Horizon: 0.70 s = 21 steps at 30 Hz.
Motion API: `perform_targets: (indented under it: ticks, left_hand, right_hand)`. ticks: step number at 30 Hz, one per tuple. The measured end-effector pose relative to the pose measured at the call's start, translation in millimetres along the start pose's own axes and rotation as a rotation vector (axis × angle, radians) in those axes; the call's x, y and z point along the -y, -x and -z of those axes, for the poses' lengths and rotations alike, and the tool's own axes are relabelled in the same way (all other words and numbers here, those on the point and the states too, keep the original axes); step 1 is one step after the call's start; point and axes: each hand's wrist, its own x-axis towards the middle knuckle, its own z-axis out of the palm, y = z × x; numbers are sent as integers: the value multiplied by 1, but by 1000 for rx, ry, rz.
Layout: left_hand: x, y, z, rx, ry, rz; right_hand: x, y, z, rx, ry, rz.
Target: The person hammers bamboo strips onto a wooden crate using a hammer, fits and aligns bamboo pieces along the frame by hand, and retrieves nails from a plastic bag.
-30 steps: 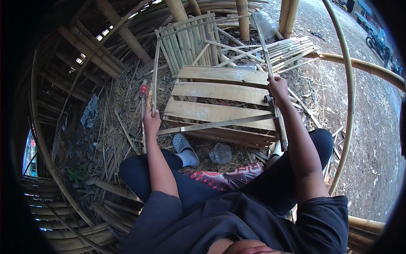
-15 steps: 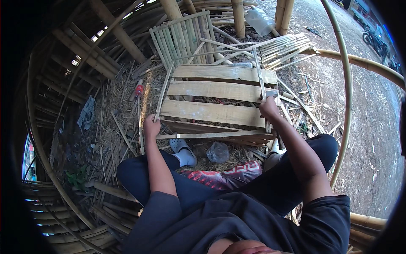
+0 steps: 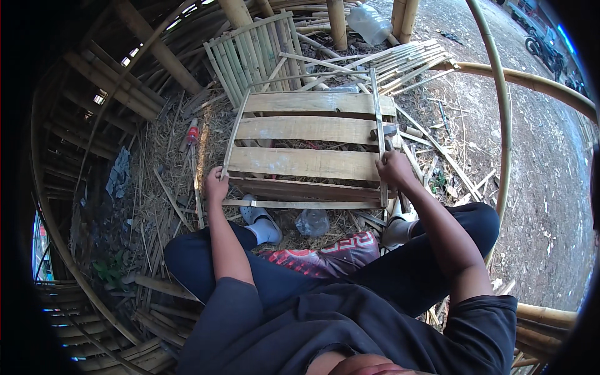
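Note:
A slatted wooden crate point(image 3: 306, 129) stands on the ground in front of me, wide pale boards across its top. Over it lies a rectangular frame of thin wooden strips point(image 3: 235, 134), whose near strip runs just above my feet. My left hand point(image 3: 216, 185) is closed round the frame's near left corner. At the crate's right side my right hand point(image 3: 396, 169) is closed on a hammer, against the frame's right strip point(image 3: 379, 112). The hammer head point(image 3: 384, 132) shows just beyond my fingers; much of the handle is hidden by my hand.
Behind the crate lean a slatted bamboo panel point(image 3: 253, 59) and a second stack of slats point(image 3: 412, 62). A red-labelled bottle point(image 3: 192, 135) lies at left. A clear plastic bag point(image 3: 312, 222) sits between my feet. Bamboo poles point(image 3: 500, 125) surround me; loose strips litter the ground.
The view has shifted slightly, so the scene sits further left. My right hand is a little lower along the right strip, and the hammer head shows more clearly. The left hand keeps its hold.

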Motion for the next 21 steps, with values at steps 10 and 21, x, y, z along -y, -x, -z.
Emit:
perform_targets:
  ticks: [10,21]
  left_hand:
    - [-93,19,-29,-153,-378,-289]
    - [-259,90,-214,496,-227,-574]
  right_hand:
    - [0,15,18,44,260,19]
    - [-86,-46,66,-233,72,-463]
